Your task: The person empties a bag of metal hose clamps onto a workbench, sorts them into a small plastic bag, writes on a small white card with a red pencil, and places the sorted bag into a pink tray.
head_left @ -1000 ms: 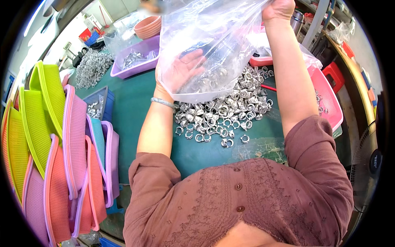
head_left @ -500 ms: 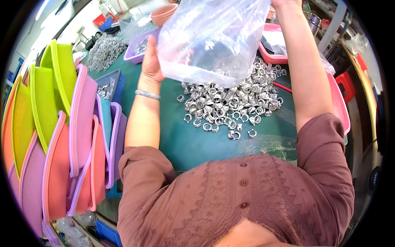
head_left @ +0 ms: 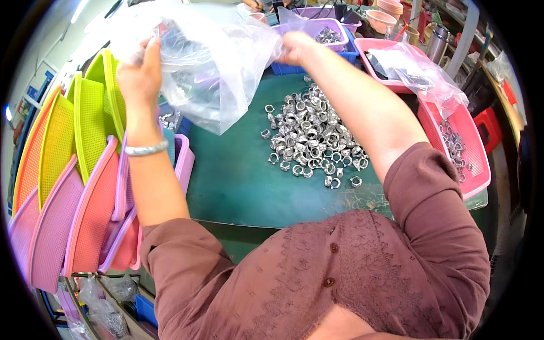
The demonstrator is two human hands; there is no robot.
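Observation:
A large clear plastic bag (head_left: 218,73) is stretched between my two hands above the table's far left part. My left hand (head_left: 141,73), with a silver bangle on its wrist, is closed on the bag's left side. My right hand (head_left: 293,50) grips the bag's right edge. Below my right forearm lies a heap of silver metal rings (head_left: 317,133) on the green tabletop (head_left: 232,175). A few rings lie loose at the heap's near edge. I cannot tell whether the bag has anything in it.
Colourful plastic baskets (head_left: 90,209) are stacked at the left. On the right are a pink basket (head_left: 476,167) with some rings and a pink tray (head_left: 365,46) holding plastic bags. A purple basket (head_left: 340,28) of metal pieces stands at the back, near a steel flask (head_left: 436,44).
Both hands have swung left with the bag, away from over the ring heap. My right hand has come down and inward, and more of the heap's far side shows.

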